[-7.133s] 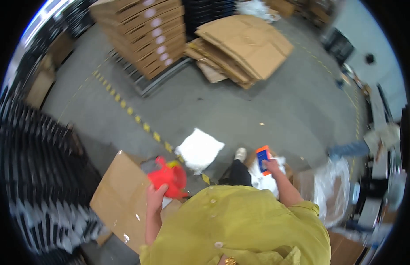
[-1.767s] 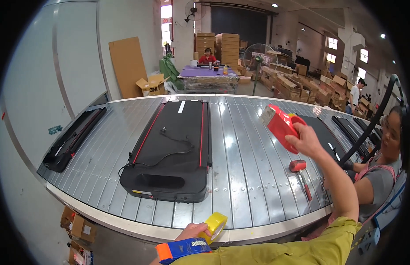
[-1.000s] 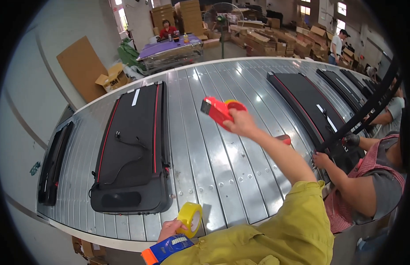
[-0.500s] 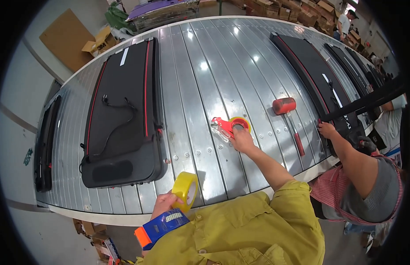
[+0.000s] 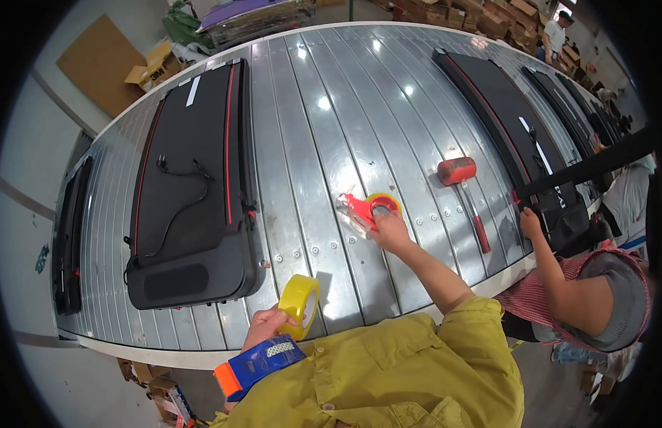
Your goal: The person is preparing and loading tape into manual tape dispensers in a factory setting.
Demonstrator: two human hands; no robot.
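Note:
A roll of yellow packing tape (image 5: 291, 303) is gripped by its rim in my left hand (image 5: 265, 328), close to the table's front edge. A blue band (image 5: 263, 364) with an orange end wraps my left forearm. Farther out, my right hand (image 5: 391, 232) has its fingers around a red tape dispenser (image 5: 358, 207) with a yellow-rimmed roll on it. The dispenser is down at the tabletop; whether it rests there I cannot tell. To its right lies a red-headed mallet (image 5: 457, 171). Left of my hands lies a black treadmill-like machine (image 5: 188, 242), its loose black cord (image 5: 206, 187) across it.
The slatted metal table (image 5: 302, 143) curves away from me. A similar black machine (image 5: 488, 93) lies on the right, and another (image 5: 70, 242) at the left edge. A co-worker (image 5: 588, 292) stands at my right with a hand at a dark bar (image 5: 595, 167). Cardboard boxes (image 5: 156, 68) sit beyond.
The view has shifted slightly. Both hands keep their holds on the tape roll and the dispenser. The co-worker's arm at right has moved a little lower.

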